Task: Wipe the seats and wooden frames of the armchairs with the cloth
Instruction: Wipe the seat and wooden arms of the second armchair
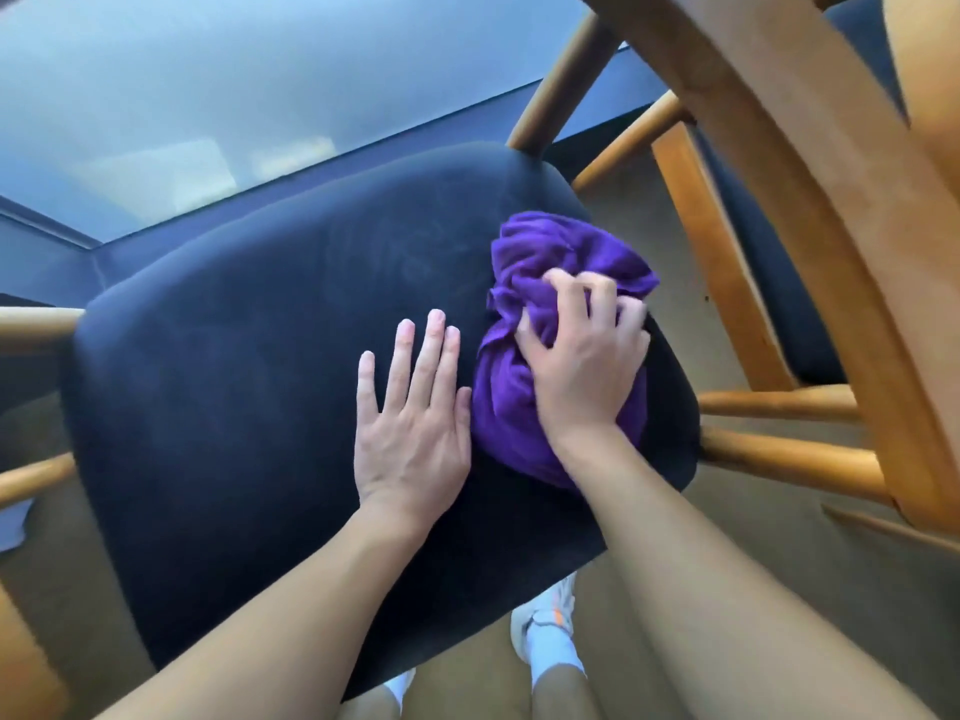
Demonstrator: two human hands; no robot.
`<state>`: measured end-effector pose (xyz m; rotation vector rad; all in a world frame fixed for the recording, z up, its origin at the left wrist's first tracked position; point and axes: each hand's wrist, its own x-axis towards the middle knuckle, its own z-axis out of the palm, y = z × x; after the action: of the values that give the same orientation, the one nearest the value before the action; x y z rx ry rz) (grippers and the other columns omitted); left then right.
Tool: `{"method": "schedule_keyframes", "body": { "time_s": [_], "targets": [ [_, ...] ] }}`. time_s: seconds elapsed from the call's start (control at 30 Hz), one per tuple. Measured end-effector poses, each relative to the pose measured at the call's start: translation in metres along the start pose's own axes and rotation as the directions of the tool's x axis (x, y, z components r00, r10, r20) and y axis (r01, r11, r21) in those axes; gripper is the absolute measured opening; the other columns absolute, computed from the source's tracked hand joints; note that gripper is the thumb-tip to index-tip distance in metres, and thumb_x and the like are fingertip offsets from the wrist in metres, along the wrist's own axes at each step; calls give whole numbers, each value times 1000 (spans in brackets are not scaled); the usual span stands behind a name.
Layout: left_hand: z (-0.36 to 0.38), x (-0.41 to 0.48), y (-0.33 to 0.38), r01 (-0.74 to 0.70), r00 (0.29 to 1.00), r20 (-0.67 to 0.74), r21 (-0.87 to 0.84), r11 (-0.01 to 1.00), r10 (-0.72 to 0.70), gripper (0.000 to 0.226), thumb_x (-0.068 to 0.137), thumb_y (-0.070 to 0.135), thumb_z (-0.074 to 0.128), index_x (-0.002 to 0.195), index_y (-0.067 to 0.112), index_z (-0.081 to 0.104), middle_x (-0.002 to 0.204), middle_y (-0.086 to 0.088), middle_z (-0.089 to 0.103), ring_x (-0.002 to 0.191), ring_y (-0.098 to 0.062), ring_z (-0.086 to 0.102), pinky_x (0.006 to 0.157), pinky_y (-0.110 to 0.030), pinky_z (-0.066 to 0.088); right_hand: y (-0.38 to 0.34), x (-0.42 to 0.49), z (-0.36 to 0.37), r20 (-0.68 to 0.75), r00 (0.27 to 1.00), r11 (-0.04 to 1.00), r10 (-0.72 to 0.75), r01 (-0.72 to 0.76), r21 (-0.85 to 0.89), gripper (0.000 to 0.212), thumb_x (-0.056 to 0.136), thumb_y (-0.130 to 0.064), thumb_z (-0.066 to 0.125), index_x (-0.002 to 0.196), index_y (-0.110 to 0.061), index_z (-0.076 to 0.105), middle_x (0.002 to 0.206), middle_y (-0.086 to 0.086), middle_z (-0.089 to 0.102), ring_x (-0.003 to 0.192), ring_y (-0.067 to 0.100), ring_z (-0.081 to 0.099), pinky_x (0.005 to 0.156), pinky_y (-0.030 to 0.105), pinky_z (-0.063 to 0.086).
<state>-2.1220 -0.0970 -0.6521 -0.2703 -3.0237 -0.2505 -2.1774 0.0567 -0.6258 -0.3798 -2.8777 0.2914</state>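
Right hand (582,366) clutches cloth (530,283) (bunched under palm); left hand (415,402) flat on seat (234,356).

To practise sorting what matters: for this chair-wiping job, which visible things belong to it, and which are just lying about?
Job: purple cloth, dark seat, wooden frame, right hand, left hand.
Lying about: glass tabletop, white shoe, carpet.
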Motion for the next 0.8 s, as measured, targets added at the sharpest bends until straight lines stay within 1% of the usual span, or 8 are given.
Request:
{"method": "schedule_keyframes", "body": {
  "time_s": [0.07,0.17,0.27,0.33,0.47,0.57,0.7,0.8],
  "targets": [
    [2,-1,0,3,1000,-15,-9,1000,-3,52,105,31,31,154,14,32,163,0,24,150,-22,22,119,-52,21,-9,34,11,-17,1000,1000,0,-1,-11,40,85,-47,52,118,-29,64,117,-1,61,99,29,54,73,42,45],
    [1,1,1,8,999,-31,-26,1000,-9,51,104,31,33,153,15,35,162,0,27,149,-22,25,118,-52,21,-7,38,14,-22,1000,1000,-9,9,25,39,84,-46,57,118,-30,64,116,-2,61,100,29,54,73,41,44],
    [0,0,0,2,1000,-8,-16,1000,-2,58,97,28,40,153,16,34,162,0,26,150,-22,24,119,-52,19,1,-2,-2,16,1000,998,9,-9,64,39,82,-43,62,118,-28,65,117,-3,62,100,30,54,74,42,44],
    [0,0,-1,2,1000,-7,-4,1000,-2,58,97,28,41,153,14,33,162,0,26,149,-22,24,119,-52,19,10,-46,-15,49,999,997,-5,1,73,40,81,-40,65,117,-25,66,117,-1,63,99,31,54,75,43,44],
    [-3,3,-1,13,996,-83,-29,1000,-15,45,102,31,44,143,13,48,150,-6,45,140,-26,41,114,-52,30,23,-110,-37,134,991,998,-21,12,69,37,81,-42,64,113,-23,68,113,-1,64,94,30,53,75,45,46],
    [-10,-4,-18,79,990,-115,-22,997,-81,40,99,31,50,136,15,54,138,-11,51,132,-30,47,109,-52,33,12,-70,-26,122,990,996,-68,60,68,37,83,-46,62,113,-25,66,110,0,62,91,30,53,73,44,45],
    [-10,-7,-28,92,993,-84,30,995,-89,41,100,28,48,140,19,53,140,-11,51,134,-29,46,110,-52,32,-36,40,14,40,982,982,-186,184,43,39,86,-49,56,118,-28,64,114,2,61,97,34,54,73,42,43],
    [-15,-6,-27,83,995,-49,-4,997,-83,41,101,29,51,140,20,54,142,-11,51,135,-30,46,111,-53,33,-63,86,28,117,973,980,-197,197,9,40,90,-50,55,125,-32,59,123,0,57,108,33,51,80,44,43]
  ]
}}
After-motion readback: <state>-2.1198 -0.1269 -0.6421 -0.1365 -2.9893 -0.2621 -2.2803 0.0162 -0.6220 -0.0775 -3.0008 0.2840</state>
